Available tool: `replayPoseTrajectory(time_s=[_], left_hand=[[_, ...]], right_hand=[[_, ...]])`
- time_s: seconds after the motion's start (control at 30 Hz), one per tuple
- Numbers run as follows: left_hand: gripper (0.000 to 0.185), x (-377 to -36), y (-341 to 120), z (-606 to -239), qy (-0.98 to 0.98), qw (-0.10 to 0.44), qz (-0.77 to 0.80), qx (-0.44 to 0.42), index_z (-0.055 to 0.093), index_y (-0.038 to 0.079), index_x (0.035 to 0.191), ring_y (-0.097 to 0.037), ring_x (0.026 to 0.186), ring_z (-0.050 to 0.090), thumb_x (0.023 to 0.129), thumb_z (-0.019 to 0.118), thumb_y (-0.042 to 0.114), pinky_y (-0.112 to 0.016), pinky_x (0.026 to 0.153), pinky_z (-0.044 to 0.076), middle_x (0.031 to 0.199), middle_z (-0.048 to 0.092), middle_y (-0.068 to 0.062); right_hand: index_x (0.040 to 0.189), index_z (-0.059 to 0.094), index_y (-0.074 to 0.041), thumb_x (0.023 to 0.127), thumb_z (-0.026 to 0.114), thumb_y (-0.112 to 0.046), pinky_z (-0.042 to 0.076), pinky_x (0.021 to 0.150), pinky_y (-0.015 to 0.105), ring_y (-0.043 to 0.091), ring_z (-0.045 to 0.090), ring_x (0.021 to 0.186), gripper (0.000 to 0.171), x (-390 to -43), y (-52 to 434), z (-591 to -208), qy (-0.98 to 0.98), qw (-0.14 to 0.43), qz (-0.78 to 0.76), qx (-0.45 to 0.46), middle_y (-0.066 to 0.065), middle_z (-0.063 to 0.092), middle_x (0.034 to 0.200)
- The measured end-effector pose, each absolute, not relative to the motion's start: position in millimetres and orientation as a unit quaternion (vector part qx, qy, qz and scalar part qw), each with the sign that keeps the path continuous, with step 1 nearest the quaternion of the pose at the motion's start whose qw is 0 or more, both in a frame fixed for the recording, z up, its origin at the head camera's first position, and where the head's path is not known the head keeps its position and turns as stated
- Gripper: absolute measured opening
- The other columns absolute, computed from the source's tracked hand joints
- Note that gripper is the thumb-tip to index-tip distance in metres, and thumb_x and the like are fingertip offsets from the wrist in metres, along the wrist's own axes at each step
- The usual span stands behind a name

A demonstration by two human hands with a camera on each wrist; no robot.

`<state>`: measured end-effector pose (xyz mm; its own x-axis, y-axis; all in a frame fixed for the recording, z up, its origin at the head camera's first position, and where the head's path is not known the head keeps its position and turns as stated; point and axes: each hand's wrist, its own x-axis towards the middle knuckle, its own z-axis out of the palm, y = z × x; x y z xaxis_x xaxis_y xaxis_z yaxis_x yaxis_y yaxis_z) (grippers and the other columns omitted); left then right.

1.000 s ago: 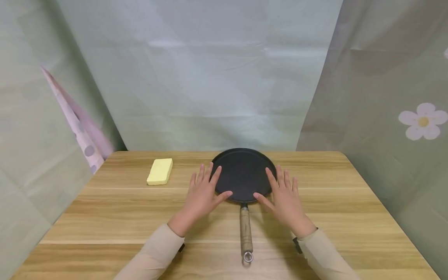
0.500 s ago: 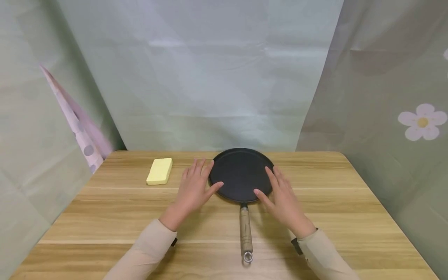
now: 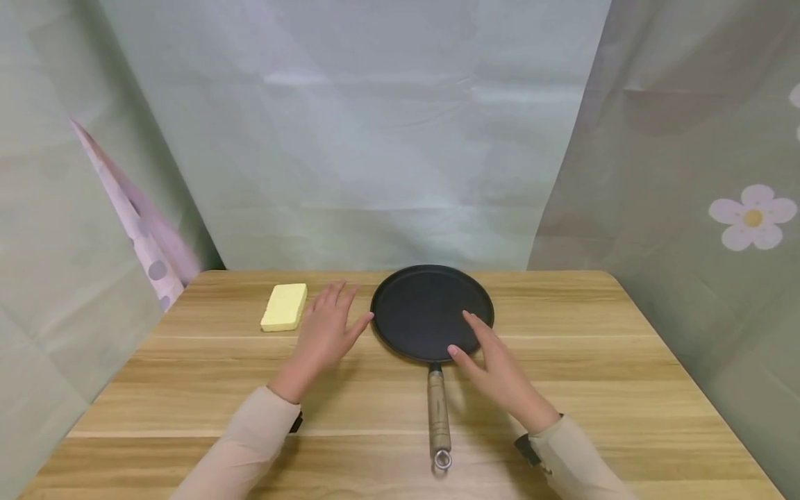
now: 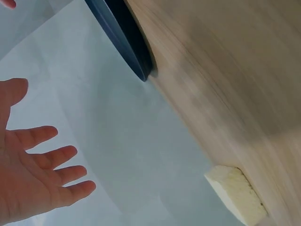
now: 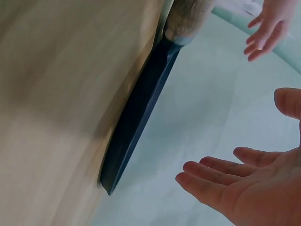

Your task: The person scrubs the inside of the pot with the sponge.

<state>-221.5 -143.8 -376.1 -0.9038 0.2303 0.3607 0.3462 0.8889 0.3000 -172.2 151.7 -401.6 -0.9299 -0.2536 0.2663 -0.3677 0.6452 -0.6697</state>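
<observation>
A flat black frying pan [image 3: 431,309] lies on the wooden table, its wooden handle [image 3: 439,413] pointing toward me and ending in a metal ring. To its left rests a pale yellow block [image 3: 284,307], rectangular like a slab of butter or a sponge. My left hand [image 3: 326,333] hovers between block and pan, fingers spread, holding nothing; its fingers come near the block's right side. My right hand [image 3: 503,371] is held over the pan's lower right rim with relaxed fingers and nothing in it. Both wrist views show the palms bare, raised above the tabletop.
The wooden table [image 3: 594,389] has rounded far corners. Grey-green cloth [image 3: 387,139] hangs behind and on both sides, with a flower print on the right. A pinkish cloth fold [image 3: 150,243] shows at the left.
My left hand has moved left from the pan's edge toward the yellow block. My right hand has shifted slightly down and turned a little. Pan and block have stayed in place.
</observation>
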Motion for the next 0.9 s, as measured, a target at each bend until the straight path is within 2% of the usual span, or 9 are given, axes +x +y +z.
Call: replayPoseTrajectory(time_s=[0.23,0.57,0.73,0.9], left_hand=[[0.058,-229.3,-163.9,-381.5,-0.957,0.159,-0.198,-0.141,0.044,-0.002,0.14,-0.047,0.134,0.031,0.093,0.063,0.028,-0.063,0.105,0.025,0.144,0.038,-0.029],[0.057,-238.5,-197.5,-387.8,-0.964,0.134,-0.199,-0.115,0.042,-0.004,0.139,-0.052,0.134,0.026,0.094,0.062,0.023,-0.069,0.101,0.025,0.142,0.037,-0.033],[0.056,-245.1,-210.1,-389.1,-0.968,0.132,-0.183,-0.107,0.043,-0.006,0.138,-0.053,0.13,0.031,0.092,0.063,0.021,-0.07,0.098,0.028,0.14,0.038,-0.034],[0.057,-252.6,-220.8,-391.6,-0.974,0.127,-0.161,-0.1,0.043,-0.007,0.137,-0.051,0.128,0.034,0.092,0.063,0.021,-0.068,0.099,0.029,0.138,0.04,-0.034]], right_hand=[[0.151,0.03,-0.014,0.094,0.056,-0.048,0.034,0.105,0.055,0.037,0.037,0.135,0.071,-168.9,146.2,-402.9,-0.893,0.04,0.42,0.154,0.013,0.035,0.152],[0.146,0.037,-0.001,0.096,0.06,-0.03,0.041,0.101,0.051,0.041,0.049,0.124,0.062,-166.0,142.7,-410.9,-0.851,-0.001,0.505,0.142,0.021,0.043,0.144],[0.143,0.041,0.0,0.096,0.06,-0.03,0.044,0.099,0.05,0.038,0.054,0.12,0.059,-162.7,142.0,-413.6,-0.837,-0.02,0.533,0.119,0.023,0.05,0.137],[0.141,0.044,-0.002,0.097,0.057,-0.034,0.041,0.101,0.051,0.035,0.054,0.12,0.056,-159.5,141.0,-414.8,-0.829,-0.036,0.549,0.1,0.019,0.055,0.133]])
